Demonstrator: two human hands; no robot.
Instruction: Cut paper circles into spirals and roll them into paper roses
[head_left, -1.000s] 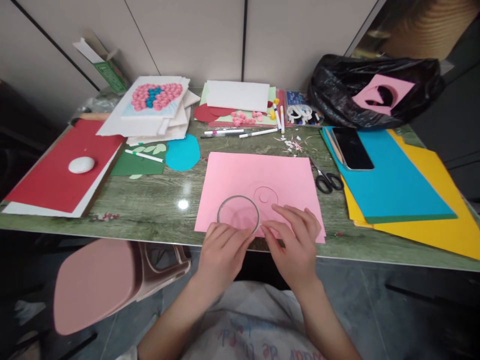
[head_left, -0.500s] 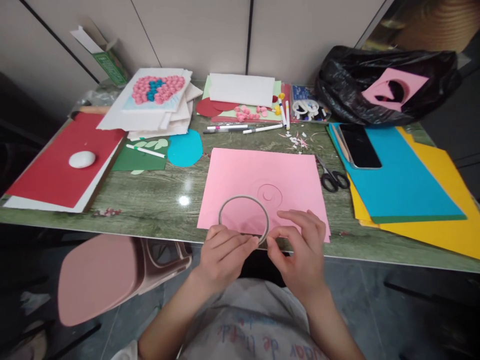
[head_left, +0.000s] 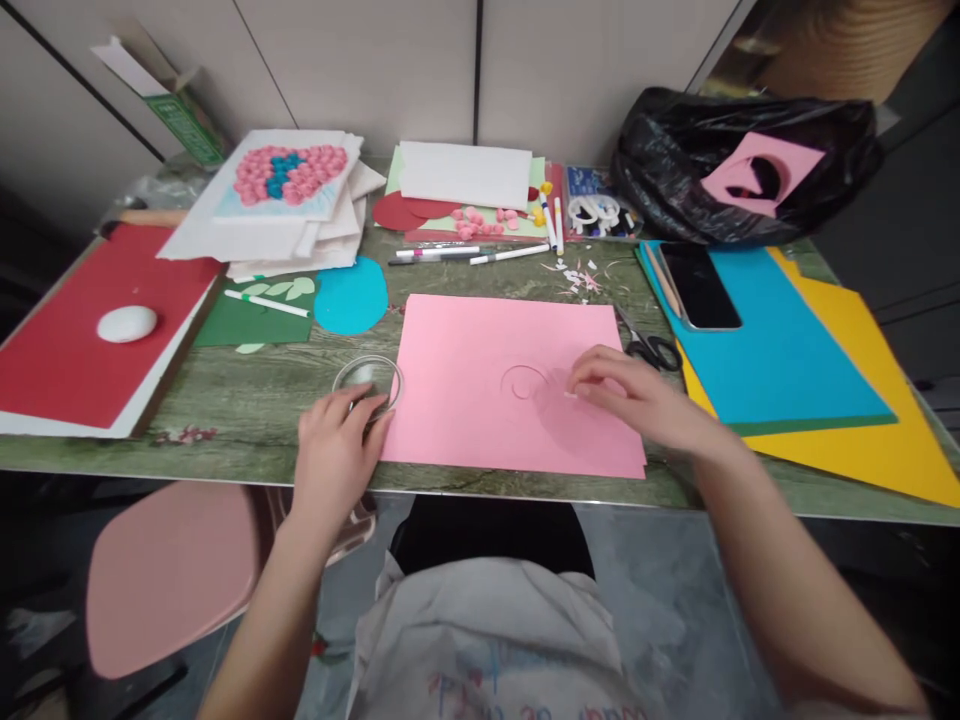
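1. Left hand [head_left: 339,450]: holds ring [head_left: 367,358] at left edge of pink sheet [head_left: 465,400].
2. Right hand [head_left: 622,392]: narrow, over sheet's right part; load cannot be told.
3. Table [head_left: 240,390]: wide strip shows left of sheet.

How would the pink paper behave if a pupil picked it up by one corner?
The pink paper would probably sag and feel light, since it looks thin and wide. Its lower right corner shows a doubled edge, so layers might slip apart.

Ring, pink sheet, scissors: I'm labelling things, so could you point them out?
Ring [head_left: 368,359], head view, on its far rim.
Pink sheet [head_left: 465,385], head view, on bare paper.
Scissors [head_left: 653,347], head view, on the black handles.
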